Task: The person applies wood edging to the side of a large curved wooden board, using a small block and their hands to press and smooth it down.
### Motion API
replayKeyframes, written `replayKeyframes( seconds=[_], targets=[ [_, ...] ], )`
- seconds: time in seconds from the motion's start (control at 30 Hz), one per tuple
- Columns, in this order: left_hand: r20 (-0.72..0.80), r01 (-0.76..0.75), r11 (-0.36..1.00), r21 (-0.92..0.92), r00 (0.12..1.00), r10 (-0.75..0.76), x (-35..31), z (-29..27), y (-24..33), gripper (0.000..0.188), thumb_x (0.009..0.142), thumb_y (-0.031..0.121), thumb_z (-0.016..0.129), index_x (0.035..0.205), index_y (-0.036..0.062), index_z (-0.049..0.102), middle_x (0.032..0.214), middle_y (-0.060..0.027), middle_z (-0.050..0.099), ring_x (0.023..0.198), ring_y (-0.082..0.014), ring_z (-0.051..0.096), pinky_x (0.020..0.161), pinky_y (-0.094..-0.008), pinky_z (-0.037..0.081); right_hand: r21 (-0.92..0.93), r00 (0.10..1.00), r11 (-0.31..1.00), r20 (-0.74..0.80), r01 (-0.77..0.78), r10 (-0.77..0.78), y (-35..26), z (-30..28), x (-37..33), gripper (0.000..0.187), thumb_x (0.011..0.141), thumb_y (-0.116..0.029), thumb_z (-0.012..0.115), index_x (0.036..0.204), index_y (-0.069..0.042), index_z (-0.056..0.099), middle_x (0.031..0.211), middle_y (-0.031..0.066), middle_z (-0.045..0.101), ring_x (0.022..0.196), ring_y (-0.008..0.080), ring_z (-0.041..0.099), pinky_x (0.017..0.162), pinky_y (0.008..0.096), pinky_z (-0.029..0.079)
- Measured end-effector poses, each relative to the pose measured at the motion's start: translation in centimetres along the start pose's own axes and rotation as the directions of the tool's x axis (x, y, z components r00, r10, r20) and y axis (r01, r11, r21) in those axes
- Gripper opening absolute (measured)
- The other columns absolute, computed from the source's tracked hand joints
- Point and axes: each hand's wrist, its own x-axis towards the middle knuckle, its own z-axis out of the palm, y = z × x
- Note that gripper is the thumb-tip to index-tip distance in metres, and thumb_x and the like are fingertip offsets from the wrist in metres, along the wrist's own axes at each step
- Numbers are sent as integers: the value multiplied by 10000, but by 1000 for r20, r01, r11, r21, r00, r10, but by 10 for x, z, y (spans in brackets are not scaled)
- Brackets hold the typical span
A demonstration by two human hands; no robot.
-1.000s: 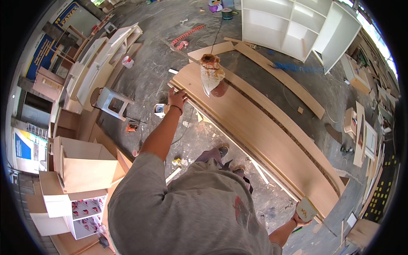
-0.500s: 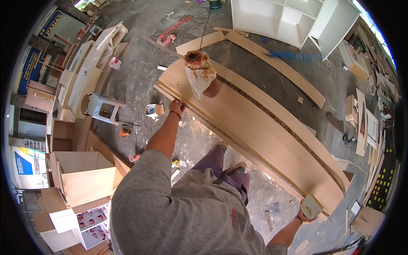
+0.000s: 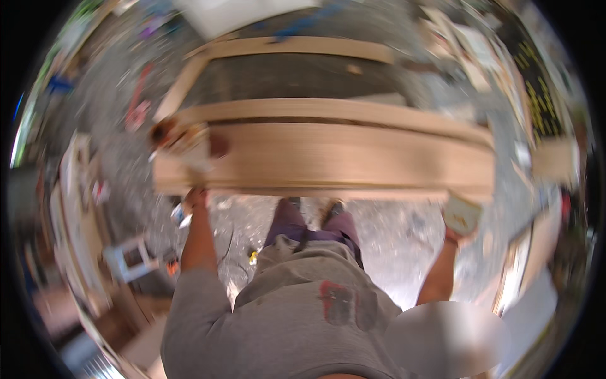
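Note:
A long, pale wooden panel (image 3: pixel 315 151) with a curved far edge lies across in front of me. A thin strip (image 3: pixel 328 192) runs along its straight near edge. My left hand (image 3: pixel 197 198) is closed at the left end of that strip, its fingers blurred. In my right hand (image 3: pixel 459 232) is a flat, squarish pale spreader (image 3: pixel 461 213) with brown smears, just off the panel's near right corner. On the panel's left end stands a whitish container (image 3: pixel 192 146) caked with brown, glue-like drips. Behind it shows a reddish-brown round thing (image 3: pixel 219 145).
Beyond the panel lie a curved board (image 3: pixel 315 45) and a blue coiled hose (image 3: pixel 303 24). A red coiled hose (image 3: pixel 137 114) is at the far left. A grey-blue stool (image 3: pixel 130 259) and wooden pieces stand at left. Blurred boards line the right side.
My view has swung, so the panel now lies nearly level instead of slanting down to the right. Both hands stay near its near edge; the spreader is still in the right one.

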Motion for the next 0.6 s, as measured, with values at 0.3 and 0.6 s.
replayKeyframes(
  seconds=[0.3, 0.6],
  targets=[
    [42, 511, 784, -354, 846, -532, -50, 11, 46, 117, 844, 190, 708, 842, 149, 599, 648, 45, 553, 533, -77, 480, 434, -206, 358, 115, 982, 975, -30, 189, -187, -36, -67, -105, 799, 809, -680, 461, 1461, -226, 370, 1486, 123, 345, 1320, 455, 328, 907, 823, 267],
    [208, 579, 788, -209, 814, -543, -34, -21, 31, 249, 860, 341, 690, 744, 178, 543, 630, 75, 415, 546, -67, 392, 474, -226, 332, 157, 970, 960, -103, 233, -219, -6, -93, -190, 840, 777, -701, 482, 1459, -224, 371, 1486, 132, 341, 1314, 461, 334, 916, 817, 271]
  ],
)
